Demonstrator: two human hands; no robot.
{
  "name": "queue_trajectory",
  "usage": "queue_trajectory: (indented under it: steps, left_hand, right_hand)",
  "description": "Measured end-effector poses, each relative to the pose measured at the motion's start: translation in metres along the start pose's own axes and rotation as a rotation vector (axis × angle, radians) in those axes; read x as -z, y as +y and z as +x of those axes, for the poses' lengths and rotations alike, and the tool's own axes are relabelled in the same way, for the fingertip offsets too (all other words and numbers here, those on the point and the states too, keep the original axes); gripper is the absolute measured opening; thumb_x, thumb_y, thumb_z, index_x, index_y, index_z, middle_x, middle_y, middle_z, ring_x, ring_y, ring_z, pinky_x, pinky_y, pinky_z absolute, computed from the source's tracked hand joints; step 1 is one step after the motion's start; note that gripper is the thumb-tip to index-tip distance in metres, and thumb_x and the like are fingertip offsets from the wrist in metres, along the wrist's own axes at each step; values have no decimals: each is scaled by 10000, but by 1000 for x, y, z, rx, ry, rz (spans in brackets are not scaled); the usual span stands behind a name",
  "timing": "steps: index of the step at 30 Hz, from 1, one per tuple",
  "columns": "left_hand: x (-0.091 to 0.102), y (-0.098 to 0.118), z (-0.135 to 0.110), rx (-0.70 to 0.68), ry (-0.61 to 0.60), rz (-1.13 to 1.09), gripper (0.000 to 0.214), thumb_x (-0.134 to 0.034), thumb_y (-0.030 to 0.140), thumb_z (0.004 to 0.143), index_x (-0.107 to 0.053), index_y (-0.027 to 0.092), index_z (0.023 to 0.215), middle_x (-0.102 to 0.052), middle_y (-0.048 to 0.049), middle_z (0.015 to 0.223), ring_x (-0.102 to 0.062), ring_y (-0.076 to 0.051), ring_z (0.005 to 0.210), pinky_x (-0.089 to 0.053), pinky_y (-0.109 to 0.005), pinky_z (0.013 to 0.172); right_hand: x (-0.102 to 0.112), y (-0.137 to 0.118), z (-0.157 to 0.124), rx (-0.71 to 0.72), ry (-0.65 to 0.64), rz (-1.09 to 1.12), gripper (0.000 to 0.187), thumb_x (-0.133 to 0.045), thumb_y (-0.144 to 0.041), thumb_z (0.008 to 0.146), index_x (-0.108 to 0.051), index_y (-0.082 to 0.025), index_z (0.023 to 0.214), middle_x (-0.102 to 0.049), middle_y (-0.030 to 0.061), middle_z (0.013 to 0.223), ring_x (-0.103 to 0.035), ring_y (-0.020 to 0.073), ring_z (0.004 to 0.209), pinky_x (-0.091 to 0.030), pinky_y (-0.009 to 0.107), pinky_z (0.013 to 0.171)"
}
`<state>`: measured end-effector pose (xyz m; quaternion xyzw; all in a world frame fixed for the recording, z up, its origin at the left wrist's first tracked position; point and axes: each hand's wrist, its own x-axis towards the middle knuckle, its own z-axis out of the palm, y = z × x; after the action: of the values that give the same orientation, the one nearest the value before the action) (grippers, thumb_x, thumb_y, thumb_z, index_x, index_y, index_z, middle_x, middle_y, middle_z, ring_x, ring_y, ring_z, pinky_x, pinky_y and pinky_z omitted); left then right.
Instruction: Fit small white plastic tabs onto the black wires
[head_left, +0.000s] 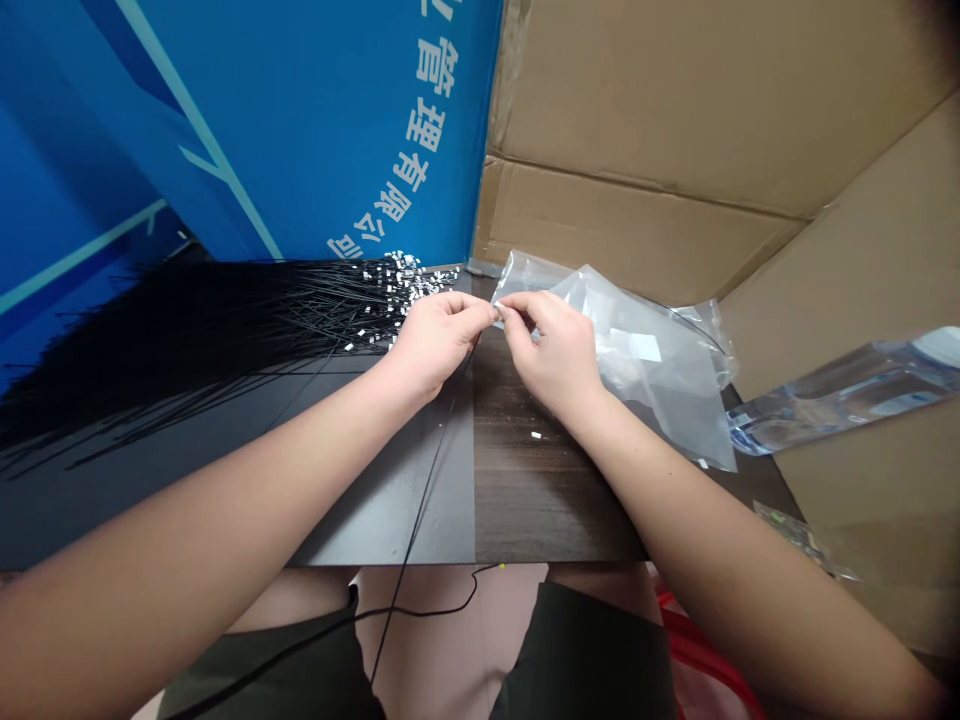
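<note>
My left hand (433, 338) and my right hand (551, 345) meet over the dark table (517, 490), fingertips pinched together on a tiny white tag (499, 314). A thin black cord (427, 480) runs from the left hand's pinch down across the table towards my lap. To the left lies a big fan of black cords (187, 340) with small white tags (397, 285) at their ends, just beyond my left hand. A clear plastic bag (660, 370) lies right of my right hand.
Blue printed board (262, 130) stands behind the cords. Brown cardboard (675, 120) walls the back and right. A clear plastic bottle (847, 390) lies at the right. One loose white tag (536, 435) sits on the table. Something red (705, 660) shows below the table edge.
</note>
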<state>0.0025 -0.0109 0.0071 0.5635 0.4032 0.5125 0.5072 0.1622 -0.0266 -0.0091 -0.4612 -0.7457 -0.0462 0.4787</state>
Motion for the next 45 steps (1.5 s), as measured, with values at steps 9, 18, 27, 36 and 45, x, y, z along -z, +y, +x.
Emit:
queue_trajectory:
  steps: [9,18,27,36,45]
  left_hand:
    - [-1,-1,-1,-36,-16,44,210,-739,290,790,-636,185,642,-524,20,576,-443,-115,577,-319,-298,583]
    - [0,-9,1,-27,-11,-4,182,-769,279,773,-654,181,671,-541,17,612,-470,-117,596,-355,-296,592]
    - [-7,-2,-3,89,32,-136,102,-756,230,742,-681,165,720,-574,4,681,-494,-116,638,-369,-283,589]
    - [-6,-3,-3,76,44,-127,106,-750,214,729,-668,164,682,-570,6,658,-484,-115,629,-360,-280,597]
    - [-8,-3,-5,-1,44,-70,119,-716,177,761,-647,158,665,-593,-4,695,-481,-120,672,-369,-287,648]
  right_hand:
    - [0,1,0,-12,-10,0,174,-553,-212,1005,-723,-226,970,-794,63,964,-702,218,876,-526,369,823]
    - [0,0,0,-10,-13,-27,188,-543,-205,1003,-727,-226,971,-800,66,971,-706,218,881,-530,362,819]
    - [-1,0,-1,-3,-19,-11,172,-553,-207,1010,-721,-218,974,-795,66,970,-701,216,878,-523,361,822]
    - [-3,3,-3,25,-5,-13,166,-565,-184,1005,-726,-207,971,-796,65,964,-707,208,873,-518,342,805]
    - [-4,3,-2,64,27,-9,185,-574,-159,989,-757,-189,978,-797,64,925,-717,204,855,-524,330,776]
